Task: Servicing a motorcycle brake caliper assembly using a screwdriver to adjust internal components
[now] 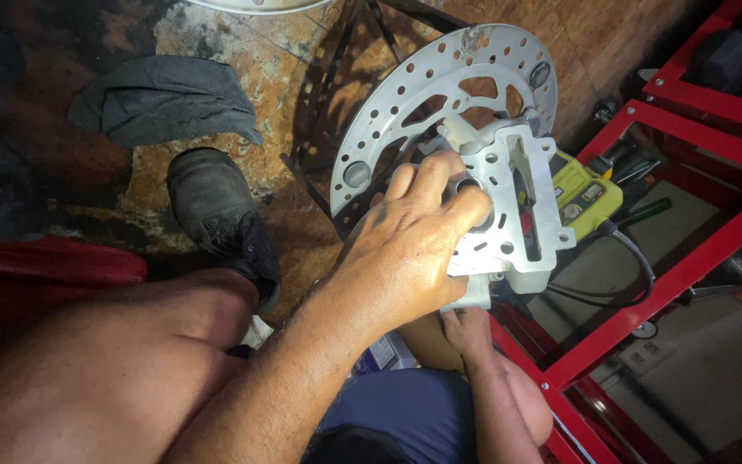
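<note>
Dirty, stained brown ground lies under us, with a crumpled grey rag (165, 107) on it and a worn black shoe (221, 215) just beside our bare knee (122, 344). On our other side stands a red metal frame (689, 258), and a yellow-green power tool (590, 198) with a black cord rests inside it. We hold a silver brake bracket (521, 206), a chunky cast piece with holes and a long slot, up against a round brake disc (448, 94) that is full of little drilled holes. Both look like bare grey metal, a bit dull. Our left hand (410, 253) lies on top of the bracket with its fingers curled close, and the thumb and first fingers pinch at a dark round hole in the middle, maybe a small part sitting there; we cannot see what is in the pinch. Our right hand (470, 326) comes up from below and holds the bottom edge of the bracket, fingers wrapped on it, mostly hidden. We think we are at the step of fitting or turning something in that hole while the bracket sits on the disc. A next move here would need the lower hand to keep the bracket steady, and the top fingers to stay lined up straight with the hole.
</note>
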